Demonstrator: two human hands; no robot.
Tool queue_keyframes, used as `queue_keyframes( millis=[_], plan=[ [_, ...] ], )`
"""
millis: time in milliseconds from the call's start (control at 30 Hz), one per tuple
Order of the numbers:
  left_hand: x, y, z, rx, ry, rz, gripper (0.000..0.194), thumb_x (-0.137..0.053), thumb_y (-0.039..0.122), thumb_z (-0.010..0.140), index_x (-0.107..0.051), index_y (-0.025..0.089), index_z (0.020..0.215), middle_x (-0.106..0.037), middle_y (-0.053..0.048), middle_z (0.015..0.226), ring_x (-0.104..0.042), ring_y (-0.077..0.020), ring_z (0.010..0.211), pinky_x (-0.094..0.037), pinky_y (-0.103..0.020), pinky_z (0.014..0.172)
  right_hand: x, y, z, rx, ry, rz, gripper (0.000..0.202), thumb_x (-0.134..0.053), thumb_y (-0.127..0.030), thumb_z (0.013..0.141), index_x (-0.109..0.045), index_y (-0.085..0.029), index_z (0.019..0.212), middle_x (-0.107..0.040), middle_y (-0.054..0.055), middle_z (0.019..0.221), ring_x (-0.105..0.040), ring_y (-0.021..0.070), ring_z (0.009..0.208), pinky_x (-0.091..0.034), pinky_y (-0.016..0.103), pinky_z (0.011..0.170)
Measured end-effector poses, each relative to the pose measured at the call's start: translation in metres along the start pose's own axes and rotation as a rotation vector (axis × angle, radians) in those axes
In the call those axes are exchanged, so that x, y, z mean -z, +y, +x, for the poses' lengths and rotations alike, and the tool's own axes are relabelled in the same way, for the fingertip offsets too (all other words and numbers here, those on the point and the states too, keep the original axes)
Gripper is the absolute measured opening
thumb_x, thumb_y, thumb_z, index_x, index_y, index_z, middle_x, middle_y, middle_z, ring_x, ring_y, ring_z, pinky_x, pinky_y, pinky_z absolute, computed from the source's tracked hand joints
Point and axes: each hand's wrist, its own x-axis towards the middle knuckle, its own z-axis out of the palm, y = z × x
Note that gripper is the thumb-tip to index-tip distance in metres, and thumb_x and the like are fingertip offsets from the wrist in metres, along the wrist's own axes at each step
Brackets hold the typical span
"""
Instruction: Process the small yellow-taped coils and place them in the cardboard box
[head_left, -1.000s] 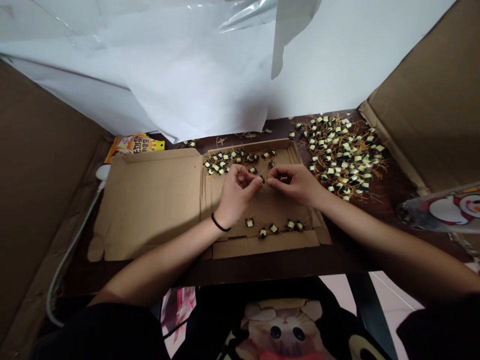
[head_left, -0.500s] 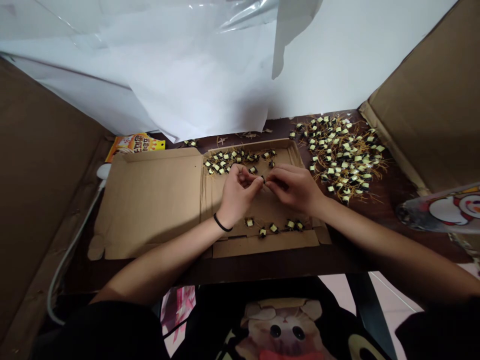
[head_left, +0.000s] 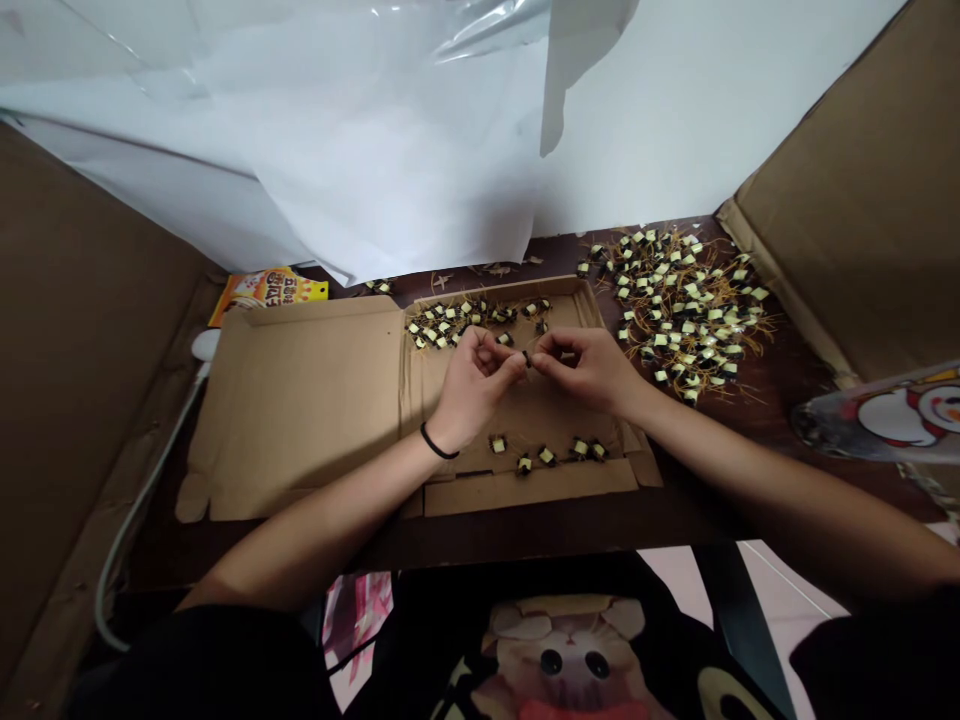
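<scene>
My left hand (head_left: 480,380), a black band on its wrist, pinches a small wire-wound transformer (head_left: 526,358) between thumb and fingertips. Its dark end shows between the two hands. My right hand (head_left: 581,365) is closed in a pinch against the other side, at the fine wire leads, which are too small to make out clearly. Both hands are above an opened cardboard box (head_left: 525,492). Behind them in the box sits a cluster of similar yellow-and-black transformers (head_left: 448,314). Several more transformers (head_left: 547,456) lie along the box's near edge.
A large heap of transformers with orange wires (head_left: 686,310) covers the table's right side. The box's lid (head_left: 307,400) lies flat at left. Beyond it are a yellow snack packet (head_left: 274,288) and a white cable (head_left: 142,500). A clear printed bag (head_left: 885,420) is at far right. Cardboard panels flank both sides.
The fingers of my right hand have shifted slightly at the transformer's end, the index finger now more curled. My left hand keeps its pinch almost in place.
</scene>
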Motion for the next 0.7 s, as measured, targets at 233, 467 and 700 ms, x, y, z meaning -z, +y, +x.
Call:
queue_keyframes(
  millis=[233, 467, 700],
  plan=[
    [-0.004, 0.003, -0.001, 0.002, 0.083, 0.042, 0.033, -0.062, 0.010, 0.074, -0.032, 0.021, 0.075, -0.060, 0.006, 0.065, -0.056, -0.0052, 0.057, -0.043, -0.020, 0.059, 0.004, -0.002, 0.000, 0.015, -0.078, 0.019, 0.022, -0.055, -0.035, 0.074, -0.057, -0.016, 0.064, -0.056, 0.000, 0.059, -0.047, 0.0109, 0.057, -0.034, 0.024, 0.055],
    [-0.005, 0.003, -0.002, 0.018, 0.104, 0.086, 0.034, -0.062, 0.012, 0.075, -0.029, 0.022, 0.074, -0.059, 0.007, 0.063, -0.055, -0.0062, 0.055, -0.041, -0.021, 0.057, 0.009, 0.000, 0.003, 0.015, -0.146, 0.068, 0.022, -0.056, -0.036, 0.074, -0.059, -0.016, 0.064, -0.055, -0.002, 0.058, -0.043, 0.0093, 0.055, -0.033, 0.024, 0.055],
    [-0.005, 0.000, -0.002, 0.012, 0.118, 0.105, 0.034, -0.064, 0.012, 0.073, -0.031, 0.021, 0.075, -0.058, 0.006, 0.064, -0.054, -0.0071, 0.057, -0.041, -0.022, 0.058, 0.009, -0.001, 0.001, 0.063, -0.099, -0.005, 0.020, -0.056, -0.033, 0.077, -0.058, -0.017, 0.066, -0.058, 0.000, 0.061, -0.048, 0.0112, 0.059, -0.034, 0.024, 0.057]
  ],
)
